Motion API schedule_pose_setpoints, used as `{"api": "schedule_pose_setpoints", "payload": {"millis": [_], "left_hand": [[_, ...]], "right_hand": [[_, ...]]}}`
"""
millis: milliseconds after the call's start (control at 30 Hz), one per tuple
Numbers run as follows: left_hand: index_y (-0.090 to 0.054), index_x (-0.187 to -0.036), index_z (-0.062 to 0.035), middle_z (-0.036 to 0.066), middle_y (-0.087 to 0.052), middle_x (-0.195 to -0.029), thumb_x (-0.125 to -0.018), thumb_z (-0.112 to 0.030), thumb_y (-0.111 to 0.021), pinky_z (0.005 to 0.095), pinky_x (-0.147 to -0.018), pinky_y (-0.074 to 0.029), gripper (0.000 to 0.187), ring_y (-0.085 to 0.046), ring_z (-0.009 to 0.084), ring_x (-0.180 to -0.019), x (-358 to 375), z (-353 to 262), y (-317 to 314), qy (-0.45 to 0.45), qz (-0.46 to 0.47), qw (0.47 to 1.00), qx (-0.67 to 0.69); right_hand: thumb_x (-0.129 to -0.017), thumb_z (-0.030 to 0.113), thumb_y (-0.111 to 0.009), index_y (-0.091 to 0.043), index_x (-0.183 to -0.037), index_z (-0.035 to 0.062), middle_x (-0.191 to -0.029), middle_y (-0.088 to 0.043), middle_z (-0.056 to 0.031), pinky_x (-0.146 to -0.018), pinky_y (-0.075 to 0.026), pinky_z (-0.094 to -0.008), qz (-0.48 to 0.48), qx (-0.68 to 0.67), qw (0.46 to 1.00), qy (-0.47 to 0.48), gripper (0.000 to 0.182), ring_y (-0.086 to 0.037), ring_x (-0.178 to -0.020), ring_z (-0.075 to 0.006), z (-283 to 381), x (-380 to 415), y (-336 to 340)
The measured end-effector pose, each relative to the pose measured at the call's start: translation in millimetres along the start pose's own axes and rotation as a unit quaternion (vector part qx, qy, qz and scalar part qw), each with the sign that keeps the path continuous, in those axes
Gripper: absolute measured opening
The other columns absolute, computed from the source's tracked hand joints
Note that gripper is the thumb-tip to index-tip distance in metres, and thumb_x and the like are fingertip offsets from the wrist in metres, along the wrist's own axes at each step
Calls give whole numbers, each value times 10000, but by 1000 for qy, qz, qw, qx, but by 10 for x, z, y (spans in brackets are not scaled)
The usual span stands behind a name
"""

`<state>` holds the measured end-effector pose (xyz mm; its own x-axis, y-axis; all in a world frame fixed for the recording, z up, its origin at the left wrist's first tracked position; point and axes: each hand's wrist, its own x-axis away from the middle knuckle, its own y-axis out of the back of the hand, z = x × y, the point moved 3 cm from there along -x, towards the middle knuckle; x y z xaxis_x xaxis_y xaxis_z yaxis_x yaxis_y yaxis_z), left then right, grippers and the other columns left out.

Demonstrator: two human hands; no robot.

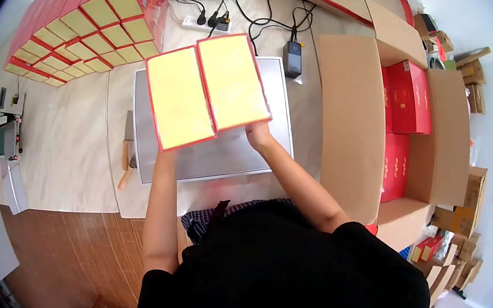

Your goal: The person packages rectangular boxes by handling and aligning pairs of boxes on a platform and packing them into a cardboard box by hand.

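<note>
While both hands [258, 132] grip two yellow boxes [206, 90] above the scale [221, 154], an open carton [381, 128] stands nearby.

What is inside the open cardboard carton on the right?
The open cardboard carton holds red boxes, at least two visible, upright against its far side. Its flaps and near wall hide the bottom and whatever else is packed there.

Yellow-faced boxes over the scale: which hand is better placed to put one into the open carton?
Probably the right hand. It holds the box nearer the open carton, which stands on the person's right. The left-hand box lies farther away.
</note>
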<state>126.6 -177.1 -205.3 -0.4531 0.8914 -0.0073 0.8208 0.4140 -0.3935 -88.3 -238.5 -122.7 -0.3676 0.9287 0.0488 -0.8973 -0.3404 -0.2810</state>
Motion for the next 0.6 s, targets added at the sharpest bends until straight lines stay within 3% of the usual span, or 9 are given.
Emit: {"api": "schedule_pose_setpoints", "payload": {"millis": [33, 100, 133, 167, 333, 400, 467, 567, 600], "left_hand": [[-423, -1361, -32, 111, -527, -1307, -944, -299, -540, 327, -937, -472, 508, -527, 192, -1161, 6, -105, -44, -24, 12, 1000, 5], [-378, -1377, -1, 125, -504, -1320, -951, -314, -506, 316, -953, -438, 544, -513, 201, -1162, -47, -326, -226, 65, -1, 978, -199], [-350, -1380, 11, 123, -514, -1291, -950, -323, -505, 331, -929, -447, 566, -521, 194, -1132, 134, -1087, -688, 58, -25, 957, -284], [-349, -1377, 12, 128, -515, -1277, -948, -324, -506, 337, -924, -451, 567, -519, 189, -1128, 205, -1283, -797, 120, -43, 966, -227], [-357, -1366, 14, 137, -524, -1251, -946, -326, -509, 345, -916, -460, 561, -522, 193, -1118, 616, -1171, -693, 262, -25, 962, -74], [-364, -1361, 15, 139, -529, -1244, -946, -327, -511, 346, -914, -464, 557, -526, 200, -1115, 822, -910, -584, 305, 4, 952, -4], [-370, -1355, 15, 142, -533, -1236, -945, -328, -513, 347, -912, -467, 554, -530, 206, -1112, 996, -702, -573, 333, 28, 940, 64], [-379, -1348, 16, 146, -540, -1224, -945, -330, -515, 349, -909, -473, 548, -535, 215, -1107, 1147, -506, -674, 353, 58, 922, 147], [-383, -1345, 16, 147, -543, -1220, -945, -331, -516, 350, -908, -475, 546, -537, 218, -1105, 1174, -442, -719, 355, 67, 917, 170]], "right_hand": [[-983, 504, -342, -360, -1381, 12, -1389, -429, -110, -1042, -341, -349, -9, -23, 999, -45, 633, -429, -1254, -204, -96, -20, 26], [-992, 460, -362, -393, -1357, 16, -1340, -470, -110, -988, -402, -343, -11, -33, 992, -124, 575, -482, -1194, -196, -139, -39, 62], [-1001, 431, -357, -406, -1347, 19, -1317, -483, -115, -956, -433, -342, -4, -19, 987, -160, 540, -507, -1161, -196, -16, -22, 51], [-1010, 390, -340, -375, -1359, 10, -1285, -495, -125, -921, -463, -337, -10, -26, 969, -246, 518, -535, -1118, -191, 192, 30, 4], [-1008, 439, -318, -234, -1433, 39, -1327, -454, -122, -976, -428, -336, 14, 41, 987, -156, 590, -494, -1162, -200, 684, 353, -70], [-982, 571, -195, -129, -1465, 53, -1461, -257, -158, -1106, -226, -343, 60, 34, 986, -151, 711, -255, -1361, -238, 750, 493, -65], [-990, 543, -245, -203, -1444, 41, -1428, -322, -144, -1090, -248, -329, 34, 62, 993, -95, 679, -309, -1331, -228, 719, 585, 11], [-965, 534, -391, -452, -1311, 31, -1238, -548, -109, -984, -405, -312, -16, -67, 967, -247, 614, -530, -1120, -160, 851, 790, 10], [-965, 534, -391, -452, -1311, 31, -1238, -548, -109, -984, -405, -312, -15, -67, 966, -248, 614, -530, -1120, -160, 838, 849, 46]]}}
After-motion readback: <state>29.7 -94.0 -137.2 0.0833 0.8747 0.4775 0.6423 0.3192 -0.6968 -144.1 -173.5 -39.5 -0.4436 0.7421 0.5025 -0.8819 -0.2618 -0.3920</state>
